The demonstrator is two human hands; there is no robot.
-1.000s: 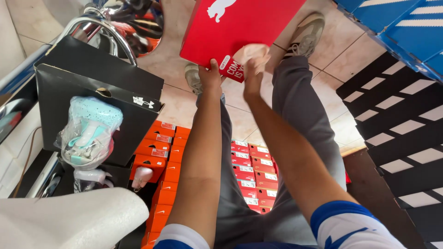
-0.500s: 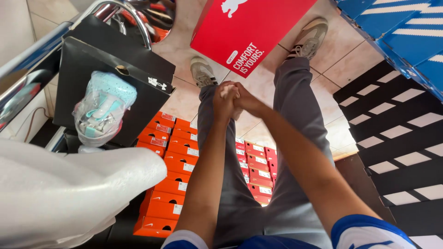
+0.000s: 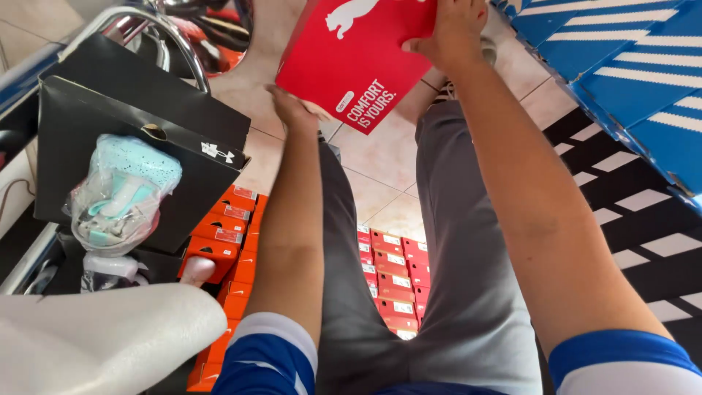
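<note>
A red shoebox [image 3: 351, 58] with a white animal logo and white lettering is held up in front of me, tilted. My left hand [image 3: 292, 110] grips its lower left edge from beneath. My right hand [image 3: 453, 33] clasps its right side near the top. Both arms are stretched forward over my grey trousers [image 3: 439, 256]. Far below lie rows of red and orange shoeboxes [image 3: 391, 271].
An open black shoebox [image 3: 146, 124] at left holds a pale turquoise shoe in clear plastic [image 3: 121, 194]. A chrome rail [image 3: 168, 36] curves above it. Blue striped boxes [image 3: 629, 66] and black striped boxes [image 3: 621, 219] stack at right. A white padded shape [image 3: 102, 340] fills the lower left.
My hands were clasped together with the red box lying on the floor beyond. Now both hands hold the red box lifted close to the camera.
</note>
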